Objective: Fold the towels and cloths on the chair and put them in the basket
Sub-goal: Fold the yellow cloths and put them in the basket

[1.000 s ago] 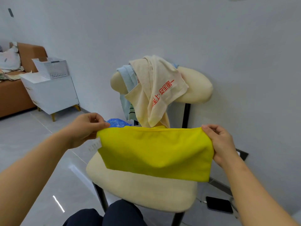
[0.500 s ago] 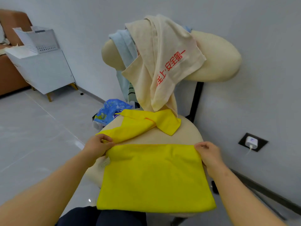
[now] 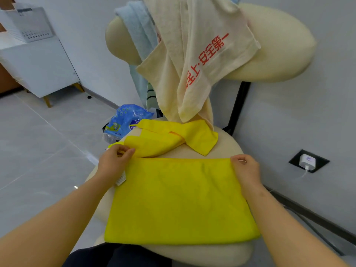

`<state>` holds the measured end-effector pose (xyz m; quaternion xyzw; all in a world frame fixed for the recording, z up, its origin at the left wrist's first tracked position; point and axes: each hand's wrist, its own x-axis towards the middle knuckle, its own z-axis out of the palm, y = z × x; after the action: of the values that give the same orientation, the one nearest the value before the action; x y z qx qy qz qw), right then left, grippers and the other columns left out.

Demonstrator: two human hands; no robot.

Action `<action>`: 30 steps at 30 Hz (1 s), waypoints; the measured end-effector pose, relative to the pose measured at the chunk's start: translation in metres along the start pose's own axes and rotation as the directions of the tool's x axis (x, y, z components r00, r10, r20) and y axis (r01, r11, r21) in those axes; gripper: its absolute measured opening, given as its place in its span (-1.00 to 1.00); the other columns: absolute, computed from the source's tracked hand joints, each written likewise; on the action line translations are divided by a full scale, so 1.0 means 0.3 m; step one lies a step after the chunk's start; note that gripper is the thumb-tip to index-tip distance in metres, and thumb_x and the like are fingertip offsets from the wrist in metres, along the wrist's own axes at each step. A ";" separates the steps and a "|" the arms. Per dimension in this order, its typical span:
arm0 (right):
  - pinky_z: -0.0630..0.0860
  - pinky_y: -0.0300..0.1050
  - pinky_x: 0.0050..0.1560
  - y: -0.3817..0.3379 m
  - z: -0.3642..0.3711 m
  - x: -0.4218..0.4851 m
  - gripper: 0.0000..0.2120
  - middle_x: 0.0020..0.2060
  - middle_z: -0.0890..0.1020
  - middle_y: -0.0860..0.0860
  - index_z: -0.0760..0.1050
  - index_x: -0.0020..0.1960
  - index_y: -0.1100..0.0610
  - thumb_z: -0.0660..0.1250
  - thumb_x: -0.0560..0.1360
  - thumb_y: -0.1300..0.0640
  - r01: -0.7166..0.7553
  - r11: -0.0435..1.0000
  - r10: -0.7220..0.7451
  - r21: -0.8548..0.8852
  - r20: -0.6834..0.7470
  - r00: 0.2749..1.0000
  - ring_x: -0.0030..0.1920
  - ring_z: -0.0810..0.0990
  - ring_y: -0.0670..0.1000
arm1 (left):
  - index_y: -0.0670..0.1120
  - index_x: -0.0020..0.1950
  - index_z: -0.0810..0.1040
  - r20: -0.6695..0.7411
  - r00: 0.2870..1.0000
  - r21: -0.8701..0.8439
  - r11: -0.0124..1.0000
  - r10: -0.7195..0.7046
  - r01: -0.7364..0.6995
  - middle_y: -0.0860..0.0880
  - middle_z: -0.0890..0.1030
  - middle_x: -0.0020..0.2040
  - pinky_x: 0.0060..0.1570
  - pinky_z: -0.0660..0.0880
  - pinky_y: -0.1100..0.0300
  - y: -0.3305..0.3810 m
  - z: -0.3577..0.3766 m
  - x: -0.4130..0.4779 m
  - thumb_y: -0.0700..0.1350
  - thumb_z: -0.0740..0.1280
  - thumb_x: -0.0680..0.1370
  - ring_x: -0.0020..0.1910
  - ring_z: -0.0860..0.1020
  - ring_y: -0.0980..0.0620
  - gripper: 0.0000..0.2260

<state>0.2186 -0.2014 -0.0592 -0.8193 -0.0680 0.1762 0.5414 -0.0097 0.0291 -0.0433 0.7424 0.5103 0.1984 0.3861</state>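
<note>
I see yellow cloth (image 3: pixel 181 201) flat on chair seat (image 3: pixel 221 151), long axis left-right; left hand (image 3: pixel 113 160) and right hand (image 3: pixel 244 168) pinch far corners.

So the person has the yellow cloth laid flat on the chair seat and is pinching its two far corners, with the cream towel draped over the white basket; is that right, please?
Not quite: the head view shows the cream towel draped over the chair's backrest, not the basket. The rest holds: the left hand and right hand pinch the yellow cloth at its far corners.
</note>
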 end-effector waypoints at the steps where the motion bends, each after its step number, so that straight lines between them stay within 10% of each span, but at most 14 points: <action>1: 0.41 -0.10 0.00 0.002 -0.002 -0.004 -0.96 -0.10 0.53 0.04 0.48 -0.06 0.10 0.33 0.51 0.15 -0.012 1.000 0.012 0.000 0.037 0.999 -0.04 0.49 0.05 | -0.07 0.13 0.52 0.051 0.999 -0.019 1.000 0.009 -0.008 -0.04 0.50 0.00 -0.04 0.35 0.15 -0.006 -0.003 -0.012 0.02 0.36 0.51 0.00 0.46 0.00 -0.74; 11: 0.33 -0.09 -0.04 -0.008 0.015 0.004 -0.93 -0.08 0.44 0.08 0.38 -0.04 0.17 0.22 0.58 0.17 -0.010 0.997 0.012 -0.076 0.023 1.000 -0.04 0.41 0.08 | -0.08 0.13 0.52 0.057 0.998 0.047 0.999 -0.015 0.012 -0.05 0.49 -0.16 -0.35 0.34 0.28 -0.031 -0.015 -0.059 -0.16 0.34 0.54 -0.34 0.46 0.08 -0.82; 18: 0.33 -0.08 0.06 -0.030 0.022 -0.007 -0.80 0.03 0.43 0.06 0.40 0.12 0.17 0.17 0.60 0.06 -0.018 0.996 0.024 -0.092 0.061 0.998 0.09 0.42 0.10 | -0.17 0.31 0.44 -0.243 0.959 0.268 0.960 0.143 -0.075 -0.25 0.44 0.26 0.16 0.37 -0.09 -0.003 0.027 -0.149 -0.06 0.33 0.54 0.20 0.42 -0.26 -0.62; 22: 0.36 0.02 0.21 -0.002 -0.027 -0.082 -0.59 0.08 0.44 0.10 0.30 0.35 0.20 0.27 0.55 0.10 -0.047 0.993 0.055 -0.112 0.067 0.996 0.22 0.43 0.18 | -0.11 0.29 0.51 0.075 0.870 0.489 0.743 0.486 -0.457 -0.22 0.47 0.32 0.18 0.41 -0.20 0.062 0.133 -0.296 0.27 0.03 0.49 0.29 0.43 -0.31 -0.39; 25: 0.38 0.02 0.21 0.034 -0.081 -0.146 -0.55 0.02 0.50 0.11 0.31 0.33 0.21 0.33 0.52 0.10 -0.074 0.986 0.087 -0.150 0.079 0.993 0.19 0.48 0.18 | 0.16 0.53 0.02 0.389 0.872 0.543 0.690 0.297 -0.478 0.01 -0.02 0.57 0.46 -0.06 -0.10 0.077 0.207 -0.372 0.49 -0.59 0.14 0.54 -0.07 -0.13 0.06; 30: 0.45 0.06 0.09 0.085 -0.130 -0.205 -0.78 -0.05 0.57 0.19 0.48 0.02 0.21 0.41 0.45 0.13 -0.134 0.975 0.153 -0.177 0.100 0.983 0.06 0.55 0.19 | 0.19 0.53 -0.03 0.405 0.869 0.593 0.643 0.284 -0.485 0.03 0.00 0.56 0.45 -0.16 -0.16 0.024 0.252 -0.395 0.47 -0.65 0.13 0.54 -0.12 -0.12 0.05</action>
<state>0.1736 -0.2640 -0.0553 -0.8539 -0.0539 0.2548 0.4506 -0.0006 -0.1083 -0.0731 0.9426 0.3164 -0.0281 0.1034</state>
